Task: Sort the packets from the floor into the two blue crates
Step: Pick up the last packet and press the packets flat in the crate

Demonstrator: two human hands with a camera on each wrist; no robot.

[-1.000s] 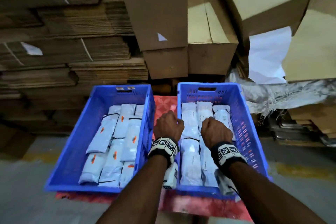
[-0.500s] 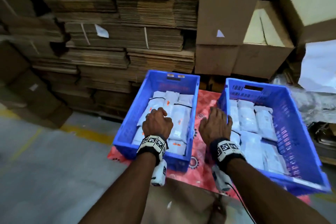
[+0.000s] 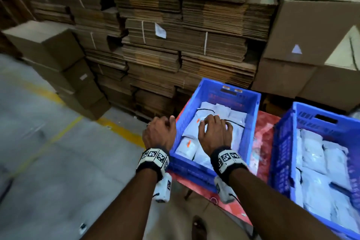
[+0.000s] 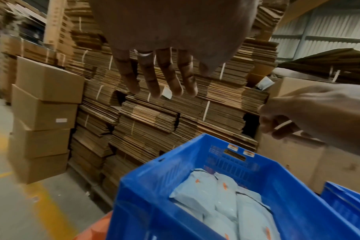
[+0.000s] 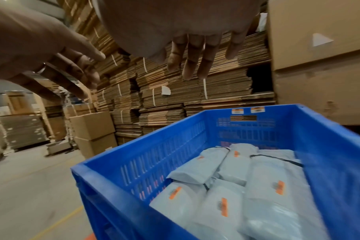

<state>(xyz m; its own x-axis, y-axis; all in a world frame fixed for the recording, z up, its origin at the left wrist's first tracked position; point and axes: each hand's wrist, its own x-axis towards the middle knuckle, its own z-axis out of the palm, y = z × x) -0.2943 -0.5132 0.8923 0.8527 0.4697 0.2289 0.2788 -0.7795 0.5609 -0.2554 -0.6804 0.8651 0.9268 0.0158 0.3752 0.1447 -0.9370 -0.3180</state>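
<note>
A grey concrete floor point(image 3: 48, 161) with yellow painted lines runs back to bundled stacks of flattened brown cardboard point(image 3: 175, 45) and closed cartons. Both hands hover empty, fingers loosely spread: the left hand point(image 3: 158, 134) just outside the left blue plastic crate point(image 3: 251, 122), the right hand point(image 3: 215, 134) above it. That crate and the right blue plastic crate point(image 3: 282, 152) sit side by side on a red patterned sheet point(image 3: 266, 128). Pale grey plastic packets point(image 5: 222, 207) with orange labels fill them, lying flat, long axes mostly running away from the person
</note>
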